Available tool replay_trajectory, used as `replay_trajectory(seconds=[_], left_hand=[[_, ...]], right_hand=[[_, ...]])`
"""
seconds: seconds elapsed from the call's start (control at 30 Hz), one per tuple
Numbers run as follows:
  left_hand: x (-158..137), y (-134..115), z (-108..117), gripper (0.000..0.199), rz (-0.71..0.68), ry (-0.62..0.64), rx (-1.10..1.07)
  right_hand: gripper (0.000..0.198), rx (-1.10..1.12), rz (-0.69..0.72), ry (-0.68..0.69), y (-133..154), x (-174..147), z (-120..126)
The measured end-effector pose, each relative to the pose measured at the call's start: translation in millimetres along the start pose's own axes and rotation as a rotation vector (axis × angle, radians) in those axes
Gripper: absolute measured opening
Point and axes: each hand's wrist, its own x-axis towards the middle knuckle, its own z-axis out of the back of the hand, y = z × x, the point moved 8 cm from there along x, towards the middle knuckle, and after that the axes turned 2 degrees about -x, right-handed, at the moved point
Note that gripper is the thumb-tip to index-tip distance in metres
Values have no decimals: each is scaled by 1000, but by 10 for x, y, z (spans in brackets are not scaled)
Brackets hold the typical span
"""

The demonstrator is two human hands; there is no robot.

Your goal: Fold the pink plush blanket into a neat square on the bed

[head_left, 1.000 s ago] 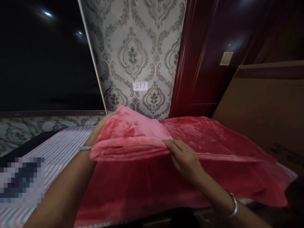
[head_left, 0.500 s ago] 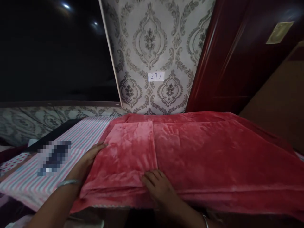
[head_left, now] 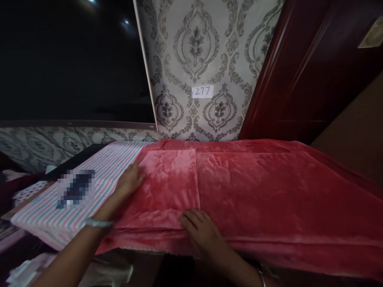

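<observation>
A blanket lies over a cloth, before a wall.
A folded section lies at its left end, left hand at the left edge, right hand at the near right corner; behind, a label sits between screen, left, and panel, right.

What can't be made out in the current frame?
In the head view:
Red plush blanket: right end cut off by the picture's right edge.
Right hand: palm hidden behind its own back.
Dark object on pink-grey-white striped cloth: pixelation hides its identity.
Flat black screen: top cut off by the upper edge.
</observation>
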Motion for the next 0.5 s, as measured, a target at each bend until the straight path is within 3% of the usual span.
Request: replay_trajectory(seconds=[0.07, 0.13, 0.2, 0.27, 0.4, 0.5], left_hand=[[-330, -348, -124, 58, -216, 66, 184], [-757, -602, -374, 52, -394, 200, 233], [-1162, -704, -668, 53, -494, 345, 251], [-1430, -675, -899, 56, -516, 412, 280], [-1569, -522, -1079, 58, -510, 375, 352], [-1543, -490, -1073, 57, -550, 346, 405]], right_hand=[[55, 20, -12, 0, -11, -18, 35], [58, 40, -8, 6, -22, -57, 54], [61, 53, 5, 48, -32, -116, 41], [63, 65, 9, 118, -49, -182, 17], [65, 163, -20, 228, -153, -249, 77], [55, 292, -77, 169, -406, -157, 238]])
